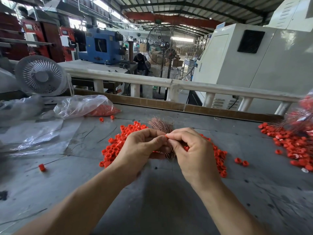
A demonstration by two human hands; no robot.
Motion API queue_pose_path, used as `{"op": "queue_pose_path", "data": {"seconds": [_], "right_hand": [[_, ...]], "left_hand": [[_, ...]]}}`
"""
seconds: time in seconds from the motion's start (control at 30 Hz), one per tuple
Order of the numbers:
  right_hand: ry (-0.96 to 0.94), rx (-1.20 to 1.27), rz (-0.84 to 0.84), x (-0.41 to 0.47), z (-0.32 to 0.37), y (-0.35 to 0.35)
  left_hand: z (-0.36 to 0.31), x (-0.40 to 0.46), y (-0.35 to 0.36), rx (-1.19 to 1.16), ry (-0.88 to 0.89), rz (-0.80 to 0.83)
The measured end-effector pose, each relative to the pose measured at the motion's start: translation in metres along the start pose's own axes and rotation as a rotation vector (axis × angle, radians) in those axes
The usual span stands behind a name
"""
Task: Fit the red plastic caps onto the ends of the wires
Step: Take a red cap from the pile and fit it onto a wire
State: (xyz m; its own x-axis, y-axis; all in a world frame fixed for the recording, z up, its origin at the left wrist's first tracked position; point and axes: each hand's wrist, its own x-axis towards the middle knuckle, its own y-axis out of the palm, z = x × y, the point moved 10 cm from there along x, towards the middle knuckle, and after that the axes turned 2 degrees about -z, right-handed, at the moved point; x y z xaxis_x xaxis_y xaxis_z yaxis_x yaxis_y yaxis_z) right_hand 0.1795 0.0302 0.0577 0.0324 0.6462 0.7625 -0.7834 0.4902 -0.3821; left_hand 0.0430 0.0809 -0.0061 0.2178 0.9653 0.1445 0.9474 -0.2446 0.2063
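Red cap (166, 136) pinched at right-hand (194, 150) fingertips, meeting a wire end from the copper bundle (160, 125) clenched in the left hand (140, 147), above the bench (152, 200). Best pushed straight along the wire, seemingly only partly seated; spare caps (111, 151) heaped just beneath.

Definitely a factory floor: steel truss roof (194, 7) overhead, a blue machine (101, 46) and big white cabinets (245, 56) behind the railing, industrial pedestal fan (160, 44), and a grey workbench (152, 200) covered in loose red caps (113, 150).
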Motion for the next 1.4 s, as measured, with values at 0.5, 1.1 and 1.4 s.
{"op": "queue_pose_path", "data": {"seconds": [0.5, 1.1, 1.4], "right_hand": [[0.060, -0.080, 0.095, -0.005, -0.001, 0.008], [0.010, -0.211, -0.019, -0.004, 0.007, 0.003], [-0.079, -0.245, -0.087, -0.001, 0.016, -0.005]], "left_hand": [[0.002, -0.001, 0.000, 0.006, -0.016, 0.009], [0.012, -0.001, 0.006, -0.184, -0.178, 0.023], [0.012, -0.001, 0.010, -0.134, -0.157, 0.075]]}}
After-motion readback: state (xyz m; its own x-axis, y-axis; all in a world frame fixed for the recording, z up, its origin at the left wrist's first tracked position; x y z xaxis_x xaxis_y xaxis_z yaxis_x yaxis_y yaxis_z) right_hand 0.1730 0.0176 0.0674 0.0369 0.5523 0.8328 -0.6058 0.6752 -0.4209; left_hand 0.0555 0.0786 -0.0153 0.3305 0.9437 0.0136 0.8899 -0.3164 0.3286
